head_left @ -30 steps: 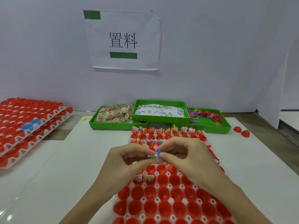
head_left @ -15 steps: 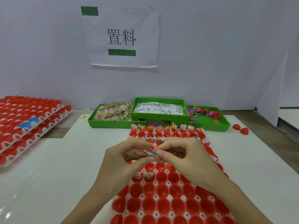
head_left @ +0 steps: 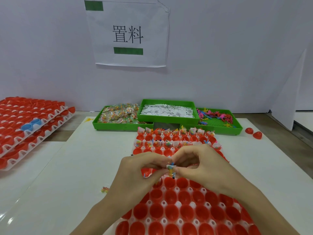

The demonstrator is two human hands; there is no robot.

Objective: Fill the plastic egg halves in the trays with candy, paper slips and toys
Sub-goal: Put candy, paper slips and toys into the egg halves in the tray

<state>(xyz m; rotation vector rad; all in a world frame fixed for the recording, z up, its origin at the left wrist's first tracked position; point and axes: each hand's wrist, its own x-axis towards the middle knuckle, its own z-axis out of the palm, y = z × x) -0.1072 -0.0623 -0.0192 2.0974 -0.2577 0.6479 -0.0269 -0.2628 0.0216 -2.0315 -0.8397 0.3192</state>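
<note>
Hands: left hand (head_left: 135, 168) and right hand (head_left: 201, 164) both pinch one small bundle (head_left: 171, 169) of slip and toy, fingertips meeting above the egg tray (head_left: 179, 203). Tray: far rows filled, near red halves (head_left: 169, 210) bare. White table (head_left: 64, 184) lies open on the left; three green bins (head_left: 169, 116) line the far edge.

Left hand (head_left: 135, 173) and right hand (head_left: 201, 165) pinching a small bundle (head_left: 171, 169) together, over a tray (head_left: 177, 204) of red egg halves (head_left: 184, 212), three green bins (head_left: 167, 114) behind
</note>
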